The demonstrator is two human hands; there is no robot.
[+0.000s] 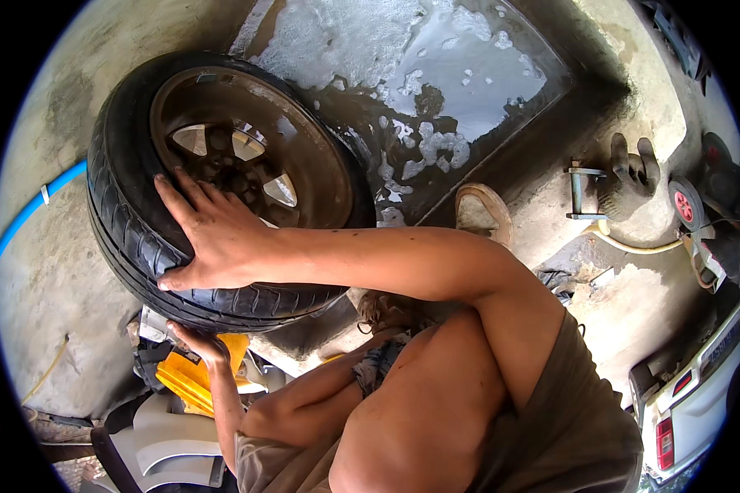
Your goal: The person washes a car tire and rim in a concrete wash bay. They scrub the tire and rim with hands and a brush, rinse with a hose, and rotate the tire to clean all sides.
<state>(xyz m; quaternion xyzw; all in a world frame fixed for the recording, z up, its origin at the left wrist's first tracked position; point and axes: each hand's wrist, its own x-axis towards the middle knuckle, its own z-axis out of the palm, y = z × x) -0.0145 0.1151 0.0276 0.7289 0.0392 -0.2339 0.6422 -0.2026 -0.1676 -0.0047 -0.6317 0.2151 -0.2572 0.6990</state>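
Note:
A black tire point(121, 168) on a brown, dirty spoked rim point(311, 152) leans at the edge of a water trough point(551, 78). My right hand point(218, 234) lies across the tire's sidewall with fingers spread, its fingertips near the rim and its thumb over the tread's shoulder. Under the tire's near side is my left hand point(203, 343), palm up against the tread, its fingers stretched out and partly hidden by the tire. My right forearm crosses in front of the wheel's lower right.
Foamy water point(460, 62) fills the trough. A blue hose point(45, 195) runs at left. Yellow plastic point(191, 380) and grey panels point(168, 440) lie below the wheel. To the right are a shoe point(482, 215), a metal bracket point(585, 191), a small wheel point(686, 204) and a white vehicle point(699, 394).

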